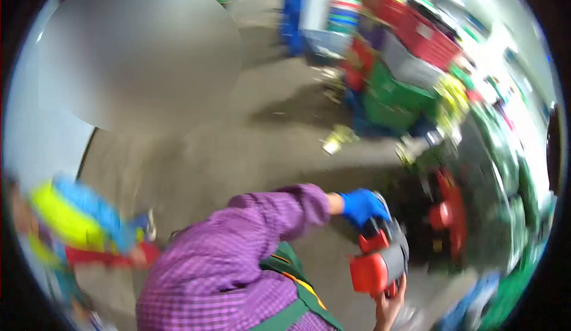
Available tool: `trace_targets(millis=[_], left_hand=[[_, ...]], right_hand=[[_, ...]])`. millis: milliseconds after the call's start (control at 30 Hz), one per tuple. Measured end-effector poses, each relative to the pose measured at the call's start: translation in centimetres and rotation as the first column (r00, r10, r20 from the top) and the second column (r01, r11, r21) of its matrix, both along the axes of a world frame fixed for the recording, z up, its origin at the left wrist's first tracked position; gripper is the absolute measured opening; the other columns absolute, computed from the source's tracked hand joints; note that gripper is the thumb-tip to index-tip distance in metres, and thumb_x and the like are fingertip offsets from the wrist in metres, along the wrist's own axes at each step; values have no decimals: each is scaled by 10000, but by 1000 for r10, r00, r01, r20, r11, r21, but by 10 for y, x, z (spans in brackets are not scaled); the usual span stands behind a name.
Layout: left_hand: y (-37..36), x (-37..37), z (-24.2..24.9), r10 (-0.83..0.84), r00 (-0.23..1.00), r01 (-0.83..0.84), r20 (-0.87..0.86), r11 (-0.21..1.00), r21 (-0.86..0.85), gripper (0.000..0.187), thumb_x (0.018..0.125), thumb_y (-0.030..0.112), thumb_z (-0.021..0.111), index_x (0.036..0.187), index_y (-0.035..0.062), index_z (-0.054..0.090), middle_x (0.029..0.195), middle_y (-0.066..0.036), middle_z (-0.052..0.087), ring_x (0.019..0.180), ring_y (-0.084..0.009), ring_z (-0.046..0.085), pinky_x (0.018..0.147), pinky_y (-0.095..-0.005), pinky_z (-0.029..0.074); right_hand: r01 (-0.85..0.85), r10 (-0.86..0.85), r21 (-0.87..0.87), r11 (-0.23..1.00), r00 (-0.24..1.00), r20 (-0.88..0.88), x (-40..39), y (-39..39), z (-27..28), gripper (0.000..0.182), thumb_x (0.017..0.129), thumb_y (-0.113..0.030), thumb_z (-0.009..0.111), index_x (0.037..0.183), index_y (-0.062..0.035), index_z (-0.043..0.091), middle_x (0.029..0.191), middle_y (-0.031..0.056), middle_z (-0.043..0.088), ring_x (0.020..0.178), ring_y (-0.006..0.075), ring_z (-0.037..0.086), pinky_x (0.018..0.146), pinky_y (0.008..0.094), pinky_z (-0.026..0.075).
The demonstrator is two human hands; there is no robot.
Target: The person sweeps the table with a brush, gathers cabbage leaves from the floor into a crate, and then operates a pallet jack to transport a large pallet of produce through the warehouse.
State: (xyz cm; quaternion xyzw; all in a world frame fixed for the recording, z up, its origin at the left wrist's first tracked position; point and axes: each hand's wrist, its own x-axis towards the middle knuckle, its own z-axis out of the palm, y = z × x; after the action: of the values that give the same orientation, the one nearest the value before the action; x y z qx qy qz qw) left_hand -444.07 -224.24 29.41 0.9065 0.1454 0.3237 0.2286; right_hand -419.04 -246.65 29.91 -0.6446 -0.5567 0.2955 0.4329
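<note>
My left hand [361, 207], in a blue glove, is wrapped round the far grip of a red and dark grey handle [380, 262], which looks like the control head of a pallet truck. The bare fingers of my right hand [391, 307] close on its near end from below. Part of both grips is hidden behind the hands and the red housing. Just beyond the handle, a red and black machine body [447, 215] sits low near the floor.
Stacked crates [398, 96] stand ahead to the right, with leafy scraps [340, 139] on the floor. Dark green wrapped goods [502, 182] line the right. A person in a yellow and blue top [80, 215] is at the left, by a pale wall. A grey blur covers the upper left.
</note>
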Motion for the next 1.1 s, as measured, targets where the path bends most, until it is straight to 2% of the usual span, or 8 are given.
trace_targets(millis=[100,300,433,500,667,733,800,1100], left_hand=[[-2,-6,6,-62,997,63,-40,998,19,562,665,284,773,1165,97,597,1140,-134,602,1037,-323,584,868,-383,488],[-5,-4,2,-197,972,187,-128,978,-91,360,749,69,669,1093,-21,619,1148,-174,616,1124,-294,558,966,-371,411],[79,-38,-62,-431,838,372,-335,900,-229,340,652,75,721,975,5,642,895,-110,672,817,-264,646,753,-347,493],[96,-29,-59,-681,618,259,-392,648,-716,437,680,119,770,1084,45,623,928,-44,671,775,-147,625,698,-289,508],[69,17,28,-784,195,134,-589,616,-776,317,642,178,805,889,97,623,692,37,593,525,-58,506,442,-224,390],[80,40,17,-848,208,131,-488,518,-845,591,718,160,743,1243,110,477,822,-36,598,416,-91,418,381,-251,304],[70,64,13,-836,233,189,-498,541,-820,365,697,139,760,1017,108,589,527,37,454,372,-70,361,367,-239,265],[76,75,-33,-693,333,127,-640,705,-698,253,638,155,799,800,106,611,638,48,553,513,-58,489,439,-235,379]], right_hand=[[30,4,-90,995,934,358,-21,-6,29,761,672,-209,726,1335,-48,389,1094,188,617,963,307,629,827,368,499],[92,-76,-52,994,962,263,-35,-16,12,771,655,-426,739,1281,-86,445,1000,204,639,914,367,620,775,432,486],[232,-234,47,971,908,348,-60,-22,2,815,588,-502,773,1232,-69,523,843,146,655,800,315,643,708,409,491],[305,-311,79,949,868,388,-67,-24,-8,804,584,-515,771,1213,-68,544,844,137,655,803,311,641,703,403,491],[517,-609,325,792,703,367,-77,-29,-3,678,587,-547,750,1059,-74,638,907,71,648,857,276,609,802,395,451],[506,-687,494,707,658,308,-68,-27,-12,584,630,-515,736,1015,-84,647,949,85,632,941,283,554,888,411,384],[534,-738,540,650,613,281,-50,-31,-23,568,629,-498,744,1005,-83,646,951,89,628,958,287,538,914,415,356],[620,-744,419,663,604,285,-46,-38,-31,534,666,-443,743,1047,-81,648,1068,79,622,1088,254,507,1002,406,290]])
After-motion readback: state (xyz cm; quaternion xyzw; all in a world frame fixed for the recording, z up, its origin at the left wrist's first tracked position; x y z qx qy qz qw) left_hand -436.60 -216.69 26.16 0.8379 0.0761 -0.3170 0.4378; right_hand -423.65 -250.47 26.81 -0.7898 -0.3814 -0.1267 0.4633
